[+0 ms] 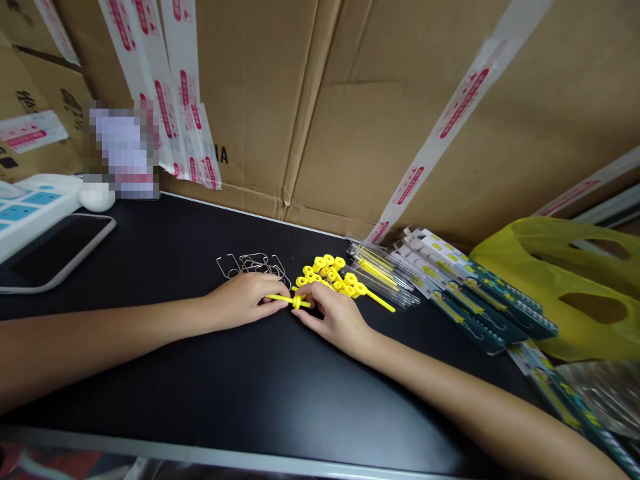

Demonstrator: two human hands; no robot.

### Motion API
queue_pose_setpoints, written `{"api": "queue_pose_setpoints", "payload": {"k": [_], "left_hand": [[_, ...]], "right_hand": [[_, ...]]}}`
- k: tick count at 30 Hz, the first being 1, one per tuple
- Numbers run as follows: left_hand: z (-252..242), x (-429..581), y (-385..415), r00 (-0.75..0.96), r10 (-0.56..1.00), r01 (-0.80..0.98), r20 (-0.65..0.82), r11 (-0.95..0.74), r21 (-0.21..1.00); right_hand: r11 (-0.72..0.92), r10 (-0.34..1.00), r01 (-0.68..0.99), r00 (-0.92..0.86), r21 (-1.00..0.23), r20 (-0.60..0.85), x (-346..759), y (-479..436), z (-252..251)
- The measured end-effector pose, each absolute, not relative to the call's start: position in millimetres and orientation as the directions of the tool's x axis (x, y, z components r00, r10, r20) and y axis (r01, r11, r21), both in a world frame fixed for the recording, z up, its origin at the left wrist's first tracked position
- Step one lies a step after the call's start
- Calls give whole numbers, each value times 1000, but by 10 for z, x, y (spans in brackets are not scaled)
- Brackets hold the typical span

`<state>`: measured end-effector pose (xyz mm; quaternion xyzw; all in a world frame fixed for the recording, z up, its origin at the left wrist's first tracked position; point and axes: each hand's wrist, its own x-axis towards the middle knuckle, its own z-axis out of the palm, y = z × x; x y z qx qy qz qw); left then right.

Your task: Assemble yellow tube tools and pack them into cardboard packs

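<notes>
A: What lies on the black worktop [210, 393]?
B: A yellow bag [565, 287] at three o'clock, packaged cards [475, 293] beside it, a white tablet [55, 257] at nine o'clock.
A: And the hands?
B: The left hand [245, 300] and the right hand [335, 313] meet at centre, both pinching one yellow stick [287, 300]. Yellow pieces [327, 273] are heaped at twelve o'clock of them, wire hooks [253, 265] at eleven.

Black desk [250, 387]; bright yellow plastic pegs [330, 272] mid-desk; translucent yellow bag [575, 287] at right edge; dark teal, yellow-marked cards [480, 300]; brown cardboard [350, 100] with white-and-red tape [450, 127].
</notes>
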<state>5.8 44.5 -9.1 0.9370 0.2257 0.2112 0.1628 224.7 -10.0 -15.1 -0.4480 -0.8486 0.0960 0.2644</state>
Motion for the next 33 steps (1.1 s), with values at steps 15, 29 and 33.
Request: {"api": "queue_pose_setpoints", "payload": {"k": [15,29,33], "left_hand": [[-63,44,458,802,503,439,323,-862,253],[-72,14,450,823,465,413,325,-884,218],[-71,7,437,849,373,353,374,-927,126]], "right_hand": [[582,779,782,-457,-223,430,2226,-134,-110],[594,764,789,-491,-158,418,2333,36,-147],[641,709,761,-534,-104,461,2348,63,-130]]}}
